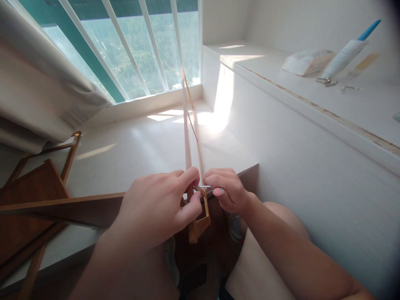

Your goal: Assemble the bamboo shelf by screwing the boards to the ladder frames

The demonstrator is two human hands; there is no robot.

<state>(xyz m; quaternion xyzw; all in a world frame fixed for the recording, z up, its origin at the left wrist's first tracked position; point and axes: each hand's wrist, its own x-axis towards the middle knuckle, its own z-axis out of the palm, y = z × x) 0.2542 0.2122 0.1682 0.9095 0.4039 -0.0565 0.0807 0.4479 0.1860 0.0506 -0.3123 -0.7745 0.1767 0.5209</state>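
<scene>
A long, narrow wooden frame stands in front of me, its bars running away toward the window. My left hand is closed at the near part of this frame, thumb and forefinger pinching around its edge where a thin metal tool meets the wood. Whether a small fastener sits between those fingertips is hidden. My right hand grips the thin metal tool just right of the frame, its tip pointing left into the wood. The tool lies nearly level between both hands.
Wooden furniture parts lie on the left by a curtain. On the right ledge are a white tube with a blue tip, a clear plastic bag and small metal parts. A barred window is ahead.
</scene>
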